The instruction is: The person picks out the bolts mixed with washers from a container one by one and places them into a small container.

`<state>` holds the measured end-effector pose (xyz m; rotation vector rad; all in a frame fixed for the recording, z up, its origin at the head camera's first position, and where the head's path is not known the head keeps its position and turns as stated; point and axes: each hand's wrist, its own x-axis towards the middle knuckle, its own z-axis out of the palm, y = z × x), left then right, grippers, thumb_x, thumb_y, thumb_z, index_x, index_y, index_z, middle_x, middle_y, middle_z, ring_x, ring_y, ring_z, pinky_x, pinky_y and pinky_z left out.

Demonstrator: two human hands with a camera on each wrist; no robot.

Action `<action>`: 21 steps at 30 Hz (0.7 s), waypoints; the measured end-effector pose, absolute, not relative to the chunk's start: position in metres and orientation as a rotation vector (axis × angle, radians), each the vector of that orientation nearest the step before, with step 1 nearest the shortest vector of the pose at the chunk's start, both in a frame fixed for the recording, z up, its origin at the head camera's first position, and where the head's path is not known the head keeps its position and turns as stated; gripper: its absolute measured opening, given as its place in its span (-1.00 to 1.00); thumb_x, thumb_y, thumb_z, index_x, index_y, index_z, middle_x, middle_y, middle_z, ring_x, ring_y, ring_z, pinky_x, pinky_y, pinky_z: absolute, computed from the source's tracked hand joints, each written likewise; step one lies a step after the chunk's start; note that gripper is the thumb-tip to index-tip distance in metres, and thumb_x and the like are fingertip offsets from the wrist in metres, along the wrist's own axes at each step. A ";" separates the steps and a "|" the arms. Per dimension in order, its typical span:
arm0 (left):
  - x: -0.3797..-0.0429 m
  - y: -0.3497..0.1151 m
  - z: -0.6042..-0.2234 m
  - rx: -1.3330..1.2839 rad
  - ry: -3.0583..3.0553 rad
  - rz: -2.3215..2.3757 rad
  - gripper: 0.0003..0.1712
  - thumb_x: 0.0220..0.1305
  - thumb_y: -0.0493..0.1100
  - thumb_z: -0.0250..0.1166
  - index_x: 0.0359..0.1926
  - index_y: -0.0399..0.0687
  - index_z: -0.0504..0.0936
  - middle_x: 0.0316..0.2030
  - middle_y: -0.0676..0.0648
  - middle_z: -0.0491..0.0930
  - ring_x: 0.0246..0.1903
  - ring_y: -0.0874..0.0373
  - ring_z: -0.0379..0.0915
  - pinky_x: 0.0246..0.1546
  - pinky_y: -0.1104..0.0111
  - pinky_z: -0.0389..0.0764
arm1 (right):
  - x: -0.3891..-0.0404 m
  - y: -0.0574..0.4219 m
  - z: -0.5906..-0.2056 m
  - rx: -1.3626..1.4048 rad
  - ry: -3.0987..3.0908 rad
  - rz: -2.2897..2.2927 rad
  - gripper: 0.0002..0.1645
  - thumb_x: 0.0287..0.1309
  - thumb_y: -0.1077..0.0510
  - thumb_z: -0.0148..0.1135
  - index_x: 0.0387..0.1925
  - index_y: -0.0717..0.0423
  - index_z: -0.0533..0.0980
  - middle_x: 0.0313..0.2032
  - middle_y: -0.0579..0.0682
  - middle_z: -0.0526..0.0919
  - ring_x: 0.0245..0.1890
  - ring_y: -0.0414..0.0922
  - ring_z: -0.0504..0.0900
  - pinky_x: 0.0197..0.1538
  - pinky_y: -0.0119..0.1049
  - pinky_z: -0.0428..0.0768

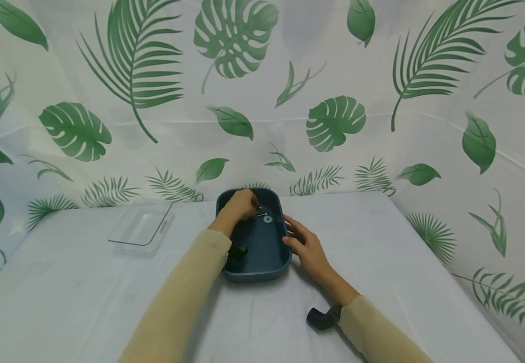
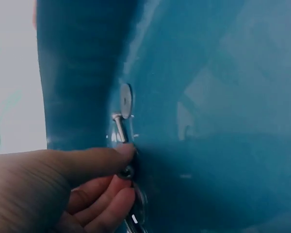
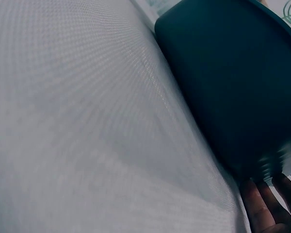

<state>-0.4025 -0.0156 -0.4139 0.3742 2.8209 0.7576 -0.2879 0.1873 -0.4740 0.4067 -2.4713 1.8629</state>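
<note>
Blue bin [image 1: 259, 254], centre of the head frame, standing on the white-covered table [image 1: 67, 292]; inside, toward its far end, a flat washer [image 1: 268, 219] lying near a metal bolt [image 2: 120, 128]; in the left wrist view the washer sits just above the bolt head, left of centre, with a small round metal piece [image 2: 126, 172] below, at the gap between thumb and fingers, and a threaded piece [image 2: 130, 225] at the lower edge.

Left hand [image 1: 243, 203] reaching into the bin's upper left, fingers bent, thumb extended at the bolt's lower end; cannot tell whether it pinches the round piece or only touches it. Right hand [image 1: 307, 247] at the bin's right side, fingers spread loosely, fingertips against the outer wall, pinching nothing.

Farther out: clear container [image 1: 139, 248] on the table, left of the bin; black wrist device [image 1: 323, 318] by the right sleeve [image 1: 376, 327], lower right; leaf-printed backdrop [image 1: 262, 136] across the upper frame.
</note>
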 end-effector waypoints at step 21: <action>-0.410 -0.034 -0.422 0.312 2.686 1.073 -0.66 0.31 -0.28 0.36 0.08 -0.24 0.71 -0.06 -0.22 0.76 -0.22 0.01 0.74 -0.21 0.33 0.72 | -0.288 0.187 -0.474 0.367 -2.483 1.870 -0.33 0.41 0.14 0.13 0.51 -0.08 0.28 0.38 0.24 0.46 0.33 0.20 0.52 0.18 0.03 0.65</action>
